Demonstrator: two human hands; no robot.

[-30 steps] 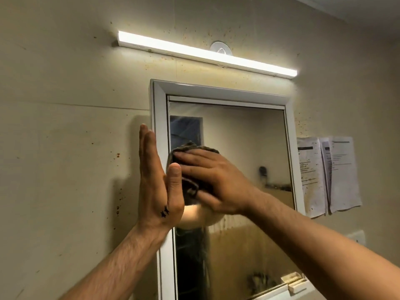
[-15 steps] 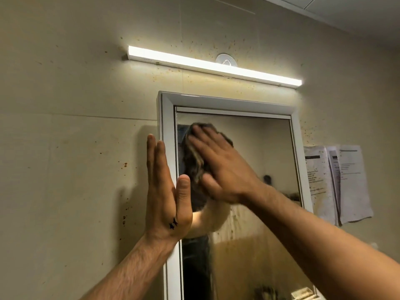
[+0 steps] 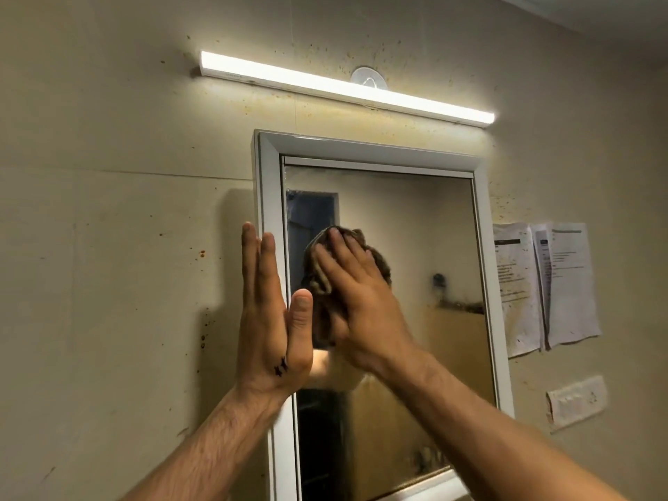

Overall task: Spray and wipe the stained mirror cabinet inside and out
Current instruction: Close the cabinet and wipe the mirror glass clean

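The mirror cabinet [image 3: 365, 148] hangs on the wall in a white frame, and its glass [image 3: 426, 229] is smeared, with dark stains near the bottom. My right hand [image 3: 356, 301] presses a dark brown cloth [image 3: 318, 280] flat against the left half of the glass, fingers spread over it. My left hand [image 3: 271, 320] is held flat and upright, fingers together, braced against the left edge of the frame, holding nothing.
A lit tube light [image 3: 343, 86] runs above the cabinet. Two stained paper sheets [image 3: 546, 283] are stuck on the wall to the right, with a switch plate [image 3: 576, 401] below them. The beige wall [image 3: 108, 247] is speckled with brown spots.
My right hand moved the cloth up the glass and then back down and a little right. My left hand stayed braced on the frame's left edge.
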